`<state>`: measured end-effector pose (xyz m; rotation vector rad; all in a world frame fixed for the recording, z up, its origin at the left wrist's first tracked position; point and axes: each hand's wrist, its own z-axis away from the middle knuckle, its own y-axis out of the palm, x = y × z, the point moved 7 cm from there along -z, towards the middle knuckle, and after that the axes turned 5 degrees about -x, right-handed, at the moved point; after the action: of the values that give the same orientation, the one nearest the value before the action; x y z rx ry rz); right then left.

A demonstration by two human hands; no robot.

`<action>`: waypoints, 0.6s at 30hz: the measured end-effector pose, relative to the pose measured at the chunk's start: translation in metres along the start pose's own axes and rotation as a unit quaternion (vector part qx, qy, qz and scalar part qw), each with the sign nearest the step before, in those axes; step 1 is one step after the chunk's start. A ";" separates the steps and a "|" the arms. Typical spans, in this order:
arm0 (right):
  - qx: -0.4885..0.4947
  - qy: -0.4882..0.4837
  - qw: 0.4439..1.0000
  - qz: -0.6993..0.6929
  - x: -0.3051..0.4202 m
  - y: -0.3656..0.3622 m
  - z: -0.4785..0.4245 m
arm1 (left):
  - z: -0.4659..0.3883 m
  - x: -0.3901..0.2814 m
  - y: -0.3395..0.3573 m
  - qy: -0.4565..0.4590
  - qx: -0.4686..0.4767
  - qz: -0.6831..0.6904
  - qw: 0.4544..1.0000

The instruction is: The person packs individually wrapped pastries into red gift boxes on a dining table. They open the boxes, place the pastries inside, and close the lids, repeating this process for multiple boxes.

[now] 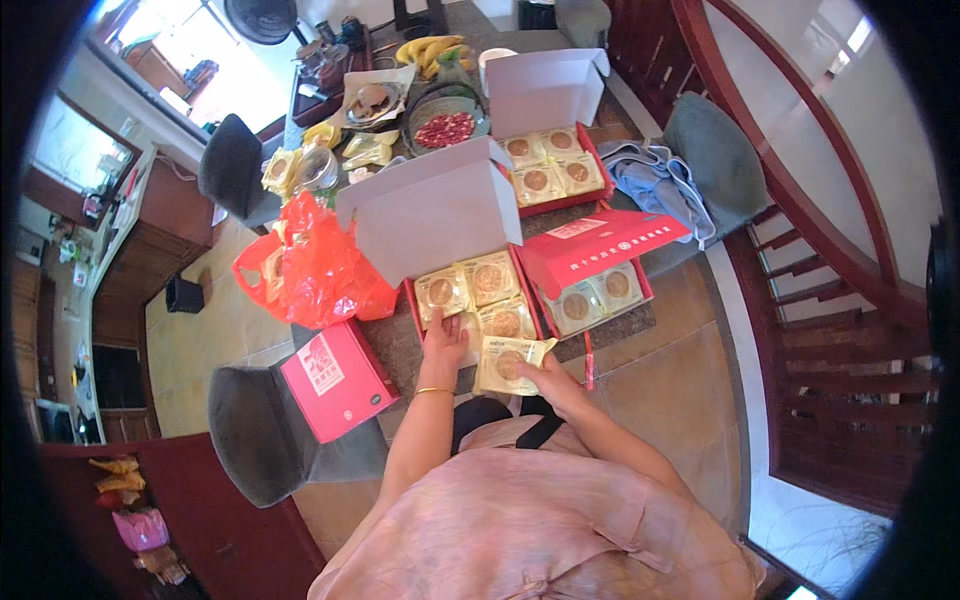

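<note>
My right hand (561, 386) grips a wrapped round pastry (504, 365) in a pale yellow packet by its right side, just in front of an open red gift box (531, 304). Over that box's near left part is my left hand (448, 341), fingers spread, the tips at the lower edge of another wrapped pastry (441, 293). Whether they press on it cannot be told. Two more packets, one at the back right (493, 278) and one at the front right (506, 319), lie in this box. Its white-lined lid (435, 214) stands raised behind.
To the right, a second red box (600, 247) has its lid partly down over wrapped pastries. A third open box (555, 169) stands behind. An orange-red plastic bag (322, 262) sits left. A closed red box (337, 381) rests on a grey chair (259, 435). Bananas (431, 52) lie farther back.
</note>
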<state>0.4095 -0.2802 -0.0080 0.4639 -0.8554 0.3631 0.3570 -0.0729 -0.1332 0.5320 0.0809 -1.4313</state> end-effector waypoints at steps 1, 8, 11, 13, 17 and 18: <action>0.003 -0.003 1.000 0.004 0.005 0.001 0.003 | -0.003 0.000 -0.002 -0.005 -0.005 -0.003 1.000; 0.000 -0.030 0.999 -0.015 0.005 -0.003 0.002 | 0.009 -0.002 0.004 0.002 0.012 -0.016 1.000; 0.004 -0.036 0.999 -0.010 0.005 -0.001 0.002 | -0.001 -0.004 -0.005 0.013 0.024 -0.032 0.999; 0.025 -0.047 0.998 -0.030 0.010 0.001 0.001 | -0.001 -0.004 -0.005 0.025 0.028 -0.065 0.997; 0.032 -0.096 0.995 -0.019 -0.017 -0.006 -0.018 | 0.002 -0.007 -0.009 0.078 -0.030 -0.125 0.989; 0.043 -0.075 0.996 -0.024 -0.016 -0.001 -0.016 | -0.007 -0.012 -0.016 0.085 -0.011 -0.139 0.987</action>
<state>0.4112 -0.2747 -0.0301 0.5974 -0.9756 0.3242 0.3412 -0.0600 -0.1399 0.6413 0.3173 -1.6513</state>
